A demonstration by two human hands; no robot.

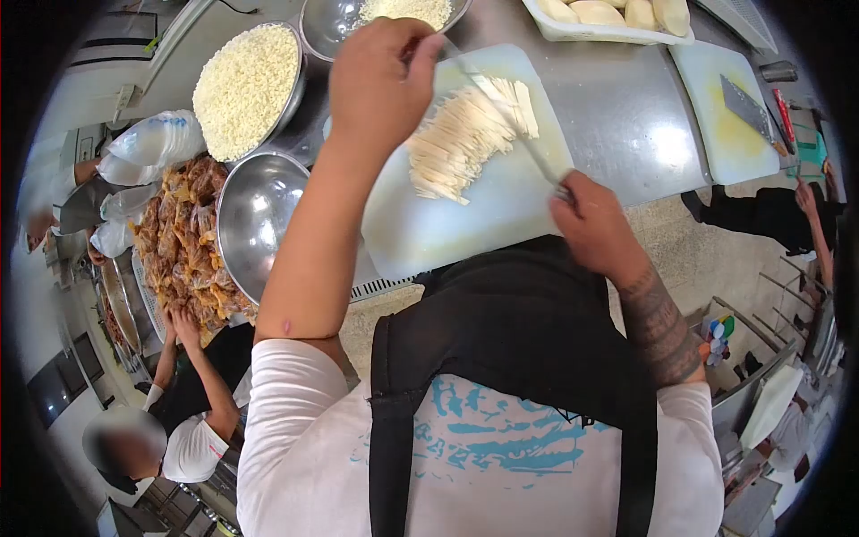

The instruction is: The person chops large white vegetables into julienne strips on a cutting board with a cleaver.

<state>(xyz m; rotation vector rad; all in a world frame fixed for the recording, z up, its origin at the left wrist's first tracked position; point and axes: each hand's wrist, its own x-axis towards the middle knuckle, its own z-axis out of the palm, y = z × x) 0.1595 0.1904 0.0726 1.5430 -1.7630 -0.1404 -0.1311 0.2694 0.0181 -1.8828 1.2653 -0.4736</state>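
Observation:
My right hand is wrapped round the handle of a long knife, whose motion-blurred blade slants up and left over the white cutting board. At the blade's far end, my left hand is closed with its fingers curled; whether it pinches the tip or something else is hidden. Below the blade, on the board, lies a fanned pile of thin pale strips. A few wider pale slices rest at the pile's right end, beside the blade.
Left of the board stand an empty steel bowl, a bowl of pale diced pieces and heaped brown food. A white tub of peeled pieces stands behind. Another knife lies right. A co-worker is at lower left.

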